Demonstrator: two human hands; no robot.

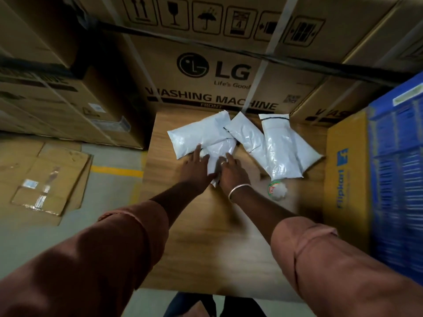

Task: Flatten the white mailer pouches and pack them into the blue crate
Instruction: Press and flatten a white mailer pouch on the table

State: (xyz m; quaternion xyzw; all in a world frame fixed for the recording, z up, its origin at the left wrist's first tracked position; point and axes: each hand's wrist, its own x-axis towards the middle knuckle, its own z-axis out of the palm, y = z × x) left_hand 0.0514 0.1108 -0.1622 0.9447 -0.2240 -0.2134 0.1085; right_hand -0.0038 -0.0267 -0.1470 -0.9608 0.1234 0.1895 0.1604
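Now the left hand (196, 167) and right hand (232, 171) press flat on a pouch (220, 148) on the bench (206, 236). The crate (398, 179) sits at 3 o'clock. Pushed too hard, the pouch may slide away or pop.

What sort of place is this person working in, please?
Likely a warehouse or courier packing area: stacked washing-machine cartons, white mailer pouches on a wooden table, a blue crate alongside.

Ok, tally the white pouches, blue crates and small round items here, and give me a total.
White mailer pouches: 5
Blue crate: 1
Small round labelled item: 1
Total: 7
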